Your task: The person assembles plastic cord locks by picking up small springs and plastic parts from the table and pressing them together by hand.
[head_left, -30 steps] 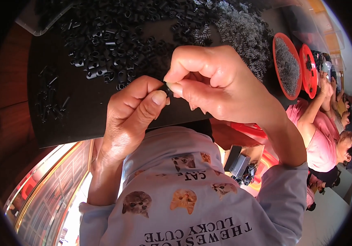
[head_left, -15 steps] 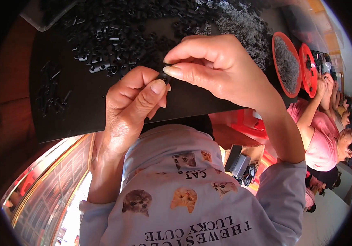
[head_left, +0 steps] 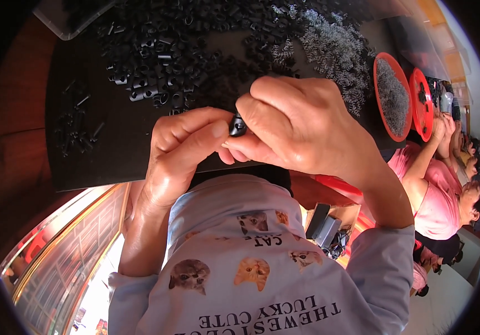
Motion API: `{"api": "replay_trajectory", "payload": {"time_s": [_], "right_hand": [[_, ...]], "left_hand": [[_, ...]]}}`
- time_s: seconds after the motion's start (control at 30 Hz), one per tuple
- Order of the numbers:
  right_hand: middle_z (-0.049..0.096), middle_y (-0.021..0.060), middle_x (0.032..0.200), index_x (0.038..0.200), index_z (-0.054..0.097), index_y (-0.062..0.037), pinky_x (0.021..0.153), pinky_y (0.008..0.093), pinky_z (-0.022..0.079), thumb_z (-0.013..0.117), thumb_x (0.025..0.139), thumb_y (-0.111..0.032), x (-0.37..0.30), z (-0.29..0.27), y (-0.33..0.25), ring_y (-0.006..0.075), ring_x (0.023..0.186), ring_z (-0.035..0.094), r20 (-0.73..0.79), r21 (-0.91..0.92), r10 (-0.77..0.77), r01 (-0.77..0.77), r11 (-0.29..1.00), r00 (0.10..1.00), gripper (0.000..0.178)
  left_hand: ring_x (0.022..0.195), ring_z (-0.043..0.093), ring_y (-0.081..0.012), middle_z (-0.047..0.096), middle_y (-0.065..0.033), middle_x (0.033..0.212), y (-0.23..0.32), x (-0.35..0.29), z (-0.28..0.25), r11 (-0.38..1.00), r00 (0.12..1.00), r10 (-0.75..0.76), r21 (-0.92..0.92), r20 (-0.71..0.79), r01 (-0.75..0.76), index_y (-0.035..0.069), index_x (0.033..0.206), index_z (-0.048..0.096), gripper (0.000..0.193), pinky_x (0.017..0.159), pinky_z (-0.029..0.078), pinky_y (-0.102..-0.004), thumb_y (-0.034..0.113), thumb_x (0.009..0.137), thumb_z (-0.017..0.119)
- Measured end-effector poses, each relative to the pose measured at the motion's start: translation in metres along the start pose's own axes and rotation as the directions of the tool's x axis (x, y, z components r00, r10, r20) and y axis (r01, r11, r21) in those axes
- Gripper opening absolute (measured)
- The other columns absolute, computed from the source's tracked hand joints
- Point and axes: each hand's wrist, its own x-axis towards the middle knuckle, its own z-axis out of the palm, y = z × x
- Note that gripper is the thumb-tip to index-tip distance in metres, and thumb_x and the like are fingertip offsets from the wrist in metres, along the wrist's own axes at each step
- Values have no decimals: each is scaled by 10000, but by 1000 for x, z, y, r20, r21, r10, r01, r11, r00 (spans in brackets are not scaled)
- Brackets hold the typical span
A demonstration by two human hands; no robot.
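Observation:
A small black cord lock (head_left: pixel 237 126), a rounded plastic body with a hole in its side, sits between my hands just above the table's near edge. My left hand (head_left: pixel 184 148) pinches it from the left between thumb and fingers. Over its right side, my right hand (head_left: pixel 304 125) is closed with curled fingers and presses against it; those fingers hide part of the piece. Beyond my hands lies a wide heap of loose black cord lock parts (head_left: pixel 150 61). To its right spreads a pile of small metal springs (head_left: pixel 337 58).
Thin black pieces (head_left: pixel 75 125) lie at the table's left. An orange-red bowl (head_left: pixel 379 109) of springs and a red tray (head_left: pixel 414 114) stand at the right. A clear plastic container (head_left: pixel 78 25) is far left. Co-workers (head_left: pixel 432 195) sit along the right; a cardboard box (head_left: pixel 352 215) is below.
My right hand has come down from a fingertip pinch and curled over the cord lock. The left hand has shifted slightly nearer me, its thumb now alongside the piece.

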Motion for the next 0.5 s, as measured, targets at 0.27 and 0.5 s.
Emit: {"api": "replay_trajectory", "payload": {"time_s": [0.27,0.5], "right_hand": [[419,18,624,672,555,-55,383,278,426,791,687,-250,-4,1,5,146,464,503,13,-28,-50,50,998,999,307],[515,44,667,805,619,-49,451,323,455,778,745,-301,2,-38,50,192,535,552,-166,-262,99,-141,955,981,304]], "left_hand": [[746,629,-174,626,-91,800,-3,0,-4,988,998,44,144,39,-49,-94,981,655,333,700,505,-297,214,970,527],[756,657,-167,685,-126,908,-5,-5,0,988,999,53,143,4,-53,-69,992,658,395,690,526,-279,271,1032,462]]}}
